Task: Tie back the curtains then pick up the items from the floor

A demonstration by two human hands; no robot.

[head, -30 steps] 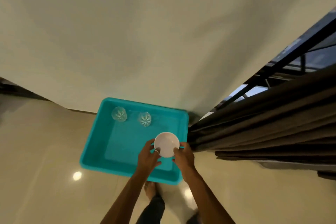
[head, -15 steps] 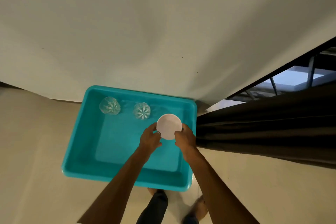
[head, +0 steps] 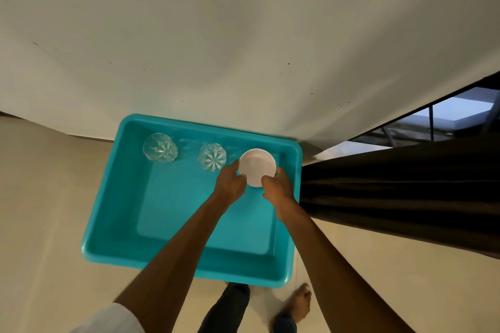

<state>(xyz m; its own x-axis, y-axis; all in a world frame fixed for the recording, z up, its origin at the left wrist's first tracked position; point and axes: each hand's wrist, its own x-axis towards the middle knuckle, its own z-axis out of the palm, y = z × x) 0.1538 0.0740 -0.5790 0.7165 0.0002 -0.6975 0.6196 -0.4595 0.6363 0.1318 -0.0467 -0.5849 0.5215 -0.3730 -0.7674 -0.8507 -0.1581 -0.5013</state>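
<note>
Head view: a teal tub (head: 173,213) sits on the floor (head: 40,197), its far edge up against the wall (head: 243,35). Its right edge lies just beside a dark curtain (head: 392,192).

Both hands reach into the tub's far right corner with a white bowl (head: 257,165) between them. The left hand (head: 230,181) grips the bowl's left rim, fingers curled round it. The right hand (head: 278,188) pinches the near right rim in the same way. A hand on each side probably keeps the bowl level on its way in. Whether it already rests on the tub's bottom or hangs just above it, I cannot tell.

Two cut glasses stand upright along the far edge. One glass (head: 160,147) is toward the far left corner. The second glass (head: 212,157) is mid-edge, just left of the bowl and near the left hand's knuckles. The bowl looks set to join that row, which would leave the near part of the tub free for more items.

The curtain falls in gathered folds, with a strip of window showing above it. Whether it is tied back cannot be seen here. A bare foot (head: 300,303) stands on the floor at the tub's near right corner.

The pick-up step looks under way, with the bowl about to be let go.
</note>
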